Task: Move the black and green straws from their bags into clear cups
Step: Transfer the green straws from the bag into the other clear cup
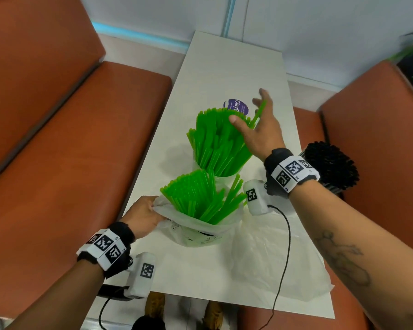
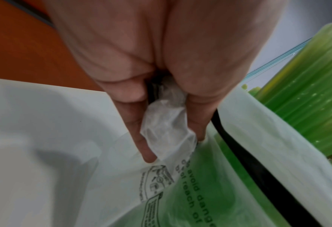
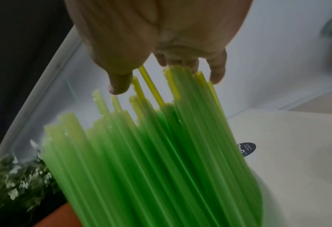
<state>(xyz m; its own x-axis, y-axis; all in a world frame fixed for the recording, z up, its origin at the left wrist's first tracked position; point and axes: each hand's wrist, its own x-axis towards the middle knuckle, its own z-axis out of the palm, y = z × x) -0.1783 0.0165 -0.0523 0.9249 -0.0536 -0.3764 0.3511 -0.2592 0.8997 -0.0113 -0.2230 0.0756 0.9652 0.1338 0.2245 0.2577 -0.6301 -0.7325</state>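
Far cup (image 1: 225,178): middle of the head view, already packed with green straws (image 1: 215,144), looks pretty much done.
Right hand (image 1: 258,129): fingers spread loose over those straw tops, touching them, not gripping any.
Bag (image 1: 196,231): lower middle, more green ones (image 1: 200,198) left inside, so that's what remains.
Left hand (image 1: 143,216): pinching the bag's rim.
Black straws (image 1: 330,169): right edge, bunched upright; can't tell what holds them.
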